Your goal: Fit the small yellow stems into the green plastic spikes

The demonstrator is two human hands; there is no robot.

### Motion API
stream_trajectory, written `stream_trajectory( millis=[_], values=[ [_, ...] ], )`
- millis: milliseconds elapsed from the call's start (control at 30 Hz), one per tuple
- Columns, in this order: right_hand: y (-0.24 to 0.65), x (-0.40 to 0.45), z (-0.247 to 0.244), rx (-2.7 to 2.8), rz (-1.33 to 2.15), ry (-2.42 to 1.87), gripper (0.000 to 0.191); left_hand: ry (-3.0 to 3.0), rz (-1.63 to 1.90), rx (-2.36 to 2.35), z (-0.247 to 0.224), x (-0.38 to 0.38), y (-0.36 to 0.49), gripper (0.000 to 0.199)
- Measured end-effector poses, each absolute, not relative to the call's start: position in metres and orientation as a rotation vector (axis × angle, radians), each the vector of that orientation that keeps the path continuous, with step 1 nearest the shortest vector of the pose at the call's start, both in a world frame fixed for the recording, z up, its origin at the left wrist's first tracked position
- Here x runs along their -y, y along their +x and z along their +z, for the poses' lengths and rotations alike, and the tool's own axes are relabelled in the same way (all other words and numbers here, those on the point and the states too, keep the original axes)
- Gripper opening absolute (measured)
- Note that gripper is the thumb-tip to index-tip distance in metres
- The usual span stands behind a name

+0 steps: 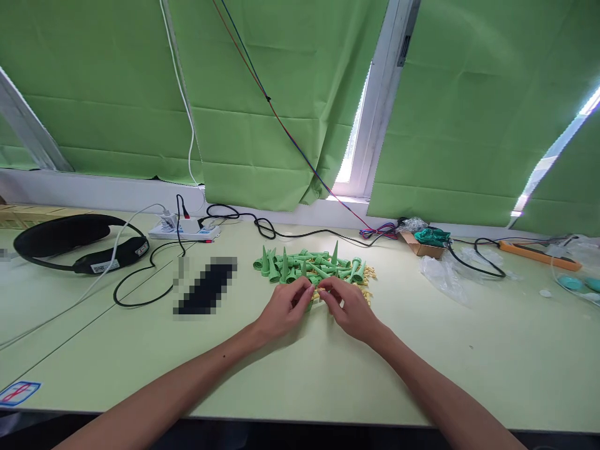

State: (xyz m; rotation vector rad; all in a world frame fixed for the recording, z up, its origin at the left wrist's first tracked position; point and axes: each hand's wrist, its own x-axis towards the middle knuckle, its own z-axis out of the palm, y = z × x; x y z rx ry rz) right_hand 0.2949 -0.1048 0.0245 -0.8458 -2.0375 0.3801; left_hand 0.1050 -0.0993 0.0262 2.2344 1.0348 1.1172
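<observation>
A pile of green cone-shaped pieces (323, 257) lies on the pale table, several of them standing point up. Small yellow pieces (369, 273) show at the pile's right side and under it. At the pile's near edge, my left hand (285, 306) is closed in a pinch, with a green piece close below its fingertips. My right hand (349, 307) is pinched too, its fingertips just right of the left ones. Whatever lies between the fingers is too small to make out.
A black phone-like object, pixelated (209, 289), lies left of my hands. Further left are a black neckband device (112, 255), cables and a white power strip (184, 232). Clear plastic bags (443, 275), a small cardboard box (423, 245) and an orange tool (539, 255) lie at the right.
</observation>
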Motion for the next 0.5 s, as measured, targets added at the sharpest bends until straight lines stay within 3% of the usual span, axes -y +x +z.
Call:
stream_trajectory(
  millis=[500],
  values=[
    [0.2944,0.1042,0.0247,1.991,0.395,-0.850,0.013,2.106,1.108,-1.037,0.0298,0.1007,0.1058,0.035]
  ],
)
